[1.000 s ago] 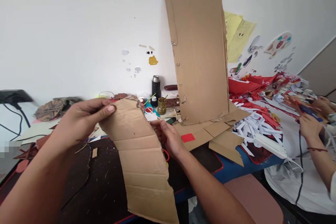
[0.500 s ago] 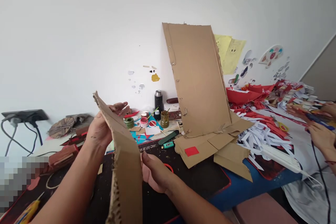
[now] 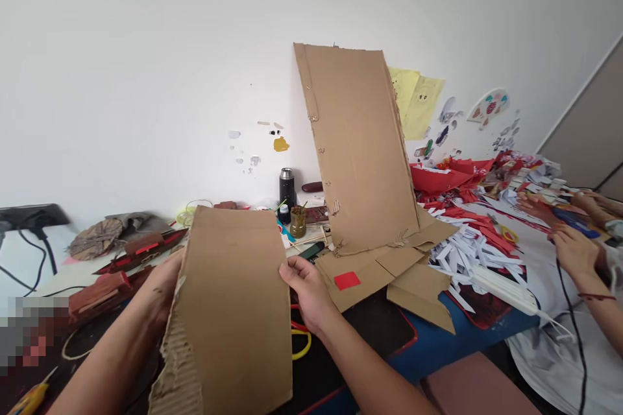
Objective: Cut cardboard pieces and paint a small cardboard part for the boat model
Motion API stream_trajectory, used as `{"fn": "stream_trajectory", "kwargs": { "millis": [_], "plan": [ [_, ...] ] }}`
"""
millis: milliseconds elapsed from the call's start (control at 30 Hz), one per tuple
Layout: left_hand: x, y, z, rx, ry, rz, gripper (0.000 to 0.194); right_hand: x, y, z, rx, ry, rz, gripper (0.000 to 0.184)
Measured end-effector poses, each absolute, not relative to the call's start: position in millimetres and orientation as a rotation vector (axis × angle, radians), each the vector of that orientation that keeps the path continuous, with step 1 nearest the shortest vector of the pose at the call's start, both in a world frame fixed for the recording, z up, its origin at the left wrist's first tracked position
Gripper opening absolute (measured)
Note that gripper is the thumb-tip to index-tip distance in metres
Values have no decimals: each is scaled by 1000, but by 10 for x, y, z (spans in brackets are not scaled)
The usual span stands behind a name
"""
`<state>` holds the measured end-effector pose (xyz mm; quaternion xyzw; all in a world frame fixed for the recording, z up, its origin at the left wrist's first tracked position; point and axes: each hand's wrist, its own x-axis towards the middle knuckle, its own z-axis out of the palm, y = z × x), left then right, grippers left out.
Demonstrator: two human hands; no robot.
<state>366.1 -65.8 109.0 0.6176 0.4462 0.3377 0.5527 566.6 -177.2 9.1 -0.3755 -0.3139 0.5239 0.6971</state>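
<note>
A brown cardboard piece (image 3: pixel 238 298) stands upright between my hands, its flat face towards me. Its lower left side is torn, with the corrugation showing. My left hand (image 3: pixel 170 275) holds it at the left edge, the fingers hidden behind the board. On the opposite edge, my right hand (image 3: pixel 310 295) pinches the board, thumb in front. Scissors with red and yellow handles (image 3: pixel 302 343) lie on the dark mat just beyond the right edge, partly covered by the board.
A large cardboard sheet (image 3: pixel 360 149) leans on the wall above cut cardboard pieces (image 3: pixel 421 301). Behind stand a black flask (image 3: pixel 287 187) and a jar (image 3: pixel 298 222). White paper strips (image 3: pixel 460 256) and a glue gun (image 3: pixel 506 292) lie rightward, near another person's hand (image 3: pixel 574 253). A power strip (image 3: pixel 34 215) is left.
The cardboard piece has turned from nearly edge-on to face me. My right hand has moved up and grips its right edge; my left fingers have gone out of sight.
</note>
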Motion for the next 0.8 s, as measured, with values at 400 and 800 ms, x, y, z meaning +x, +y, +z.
{"fn": "stream_trajectory", "kwargs": {
  "millis": [400,800],
  "plan": [
    [3161,-901,1014,1725,1111,708,77,5827,-1915,-2,-1058,-881,911,50],
    [3136,-868,893,1921,1094,634,74,5767,-1908,11,-1004,-898,999,53]
  ]
}}
